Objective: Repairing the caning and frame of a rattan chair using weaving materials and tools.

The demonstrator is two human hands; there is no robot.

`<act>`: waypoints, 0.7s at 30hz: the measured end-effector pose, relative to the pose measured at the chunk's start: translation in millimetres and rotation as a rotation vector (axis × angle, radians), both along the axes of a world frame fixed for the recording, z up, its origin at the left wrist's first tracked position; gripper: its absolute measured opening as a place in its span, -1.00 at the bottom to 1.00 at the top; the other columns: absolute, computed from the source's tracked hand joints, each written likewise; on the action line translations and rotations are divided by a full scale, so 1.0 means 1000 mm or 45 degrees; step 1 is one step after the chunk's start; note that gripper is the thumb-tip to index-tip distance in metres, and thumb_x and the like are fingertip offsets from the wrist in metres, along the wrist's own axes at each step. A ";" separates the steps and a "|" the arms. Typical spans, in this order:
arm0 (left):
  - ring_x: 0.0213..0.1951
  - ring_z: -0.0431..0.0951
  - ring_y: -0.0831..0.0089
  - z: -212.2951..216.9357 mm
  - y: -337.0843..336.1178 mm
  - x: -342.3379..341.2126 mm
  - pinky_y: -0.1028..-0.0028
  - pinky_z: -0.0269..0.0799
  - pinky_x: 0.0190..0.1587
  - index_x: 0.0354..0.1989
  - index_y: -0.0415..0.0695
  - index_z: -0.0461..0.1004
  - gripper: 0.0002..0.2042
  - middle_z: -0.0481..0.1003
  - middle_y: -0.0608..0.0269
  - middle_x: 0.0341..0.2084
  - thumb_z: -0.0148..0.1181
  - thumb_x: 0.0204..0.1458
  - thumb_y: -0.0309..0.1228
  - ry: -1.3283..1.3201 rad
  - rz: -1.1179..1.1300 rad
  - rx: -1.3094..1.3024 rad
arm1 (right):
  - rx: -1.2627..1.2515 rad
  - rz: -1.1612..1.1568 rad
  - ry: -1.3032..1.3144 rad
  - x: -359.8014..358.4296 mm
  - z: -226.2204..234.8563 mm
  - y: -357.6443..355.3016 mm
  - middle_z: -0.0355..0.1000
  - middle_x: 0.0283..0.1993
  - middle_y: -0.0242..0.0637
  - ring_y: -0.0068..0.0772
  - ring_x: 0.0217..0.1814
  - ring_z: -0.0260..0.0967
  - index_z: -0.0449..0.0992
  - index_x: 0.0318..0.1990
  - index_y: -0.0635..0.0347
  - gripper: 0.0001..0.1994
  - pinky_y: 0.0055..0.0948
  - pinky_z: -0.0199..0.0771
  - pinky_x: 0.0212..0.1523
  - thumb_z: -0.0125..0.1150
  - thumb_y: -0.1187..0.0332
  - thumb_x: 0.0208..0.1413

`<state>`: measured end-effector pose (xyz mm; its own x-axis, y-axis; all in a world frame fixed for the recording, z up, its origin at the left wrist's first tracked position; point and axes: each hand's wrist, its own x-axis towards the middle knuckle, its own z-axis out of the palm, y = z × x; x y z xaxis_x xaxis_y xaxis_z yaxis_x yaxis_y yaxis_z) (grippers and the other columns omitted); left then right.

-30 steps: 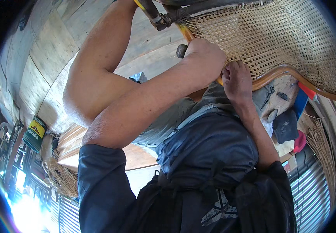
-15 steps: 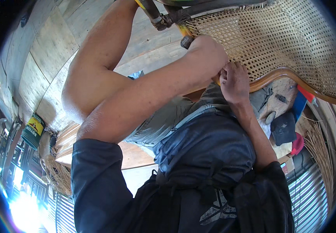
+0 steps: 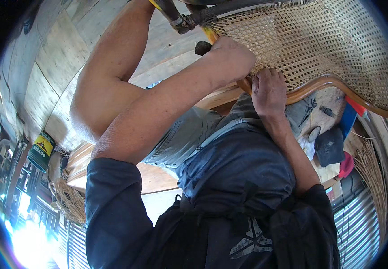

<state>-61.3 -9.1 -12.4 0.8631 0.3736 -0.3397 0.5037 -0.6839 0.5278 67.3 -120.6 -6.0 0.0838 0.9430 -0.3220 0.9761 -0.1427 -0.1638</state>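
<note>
A cane-webbed chair (image 3: 288,42) with a curved brown wooden frame (image 3: 326,80) lies tilted across my lap. My left hand (image 3: 232,56) is closed in a fist over the frame's near edge. From it sticks the dark, rounded end of a tool (image 3: 202,48); its other end is hidden, so its kind cannot be told. My right hand (image 3: 270,87) rests just beside it, fingers curled in a pinch at the edge where webbing meets frame. Whatever is between those fingers is hidden.
Dark wrapped joints bind the chair's bars (image 3: 185,24) at the top. A green can (image 3: 41,151) stands on the wooden floor at left, near a bundle of fibre strands (image 3: 68,201). At right are a dark grey container (image 3: 329,145), a red cloth-like item (image 3: 346,165) and long cane strands (image 3: 370,170).
My left hand has shifted slightly left, with the dark tool end now jutting out further left. A small gap has opened between the hands, showing more frame. My right hand barely moved.
</note>
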 end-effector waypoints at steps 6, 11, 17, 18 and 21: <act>-0.38 0.59 0.13 -0.002 0.003 0.010 0.23 0.48 -0.37 -0.48 -0.18 0.58 -0.79 0.55 0.02 -0.51 0.08 -0.15 -0.33 0.206 0.069 -0.175 | 0.001 0.017 -0.081 -0.001 -0.002 0.000 0.38 -0.35 -0.13 -0.08 -0.22 0.32 0.42 -0.39 0.24 -0.84 -0.15 0.32 -0.17 0.08 0.32 0.03; -0.38 0.58 0.12 -0.002 0.007 0.012 0.22 0.48 -0.37 -0.49 -0.18 0.58 -0.77 0.55 0.02 -0.51 0.08 -0.16 -0.30 0.170 0.119 -0.219 | -0.071 0.039 -0.048 0.003 0.003 0.004 0.37 -0.35 -0.15 -0.08 -0.20 0.31 0.43 -0.38 0.23 -0.84 -0.17 0.33 -0.17 0.10 0.31 0.02; -0.38 0.59 0.11 0.001 -0.001 0.010 0.23 0.49 -0.36 -0.50 -0.18 0.58 -0.76 0.55 0.01 -0.52 0.07 -0.19 -0.28 0.187 0.147 -0.105 | 0.003 0.135 0.190 0.019 0.007 -0.002 0.36 -0.37 -0.15 -0.07 -0.22 0.31 0.44 -0.39 0.21 -0.88 -0.21 0.34 -0.18 0.12 0.36 0.00; -0.38 0.59 0.11 0.002 -0.001 0.010 0.23 0.49 -0.36 -0.50 -0.18 0.58 -0.75 0.55 0.01 -0.53 0.07 -0.20 -0.27 0.184 0.152 -0.082 | 0.026 0.143 0.185 0.020 0.005 -0.003 0.36 -0.38 -0.15 -0.07 -0.23 0.31 0.44 -0.39 0.20 -0.90 -0.21 0.34 -0.18 0.12 0.37 -0.01; -0.40 0.59 0.10 0.006 0.000 0.012 0.22 0.49 -0.36 -0.50 -0.18 0.58 -0.75 0.54 0.01 -0.54 0.08 -0.20 -0.27 0.236 0.155 -0.107 | -0.025 0.171 0.074 0.016 0.002 0.003 0.37 -0.36 -0.16 -0.07 -0.22 0.32 0.45 -0.40 0.19 -0.90 -0.20 0.35 -0.18 0.12 0.37 -0.02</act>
<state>-49.4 -9.0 -6.6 0.7333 0.4352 -0.5224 0.6735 -0.5698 0.4708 83.5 -117.7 -3.7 -0.0617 0.9380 -0.3411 0.9756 -0.0154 -0.2189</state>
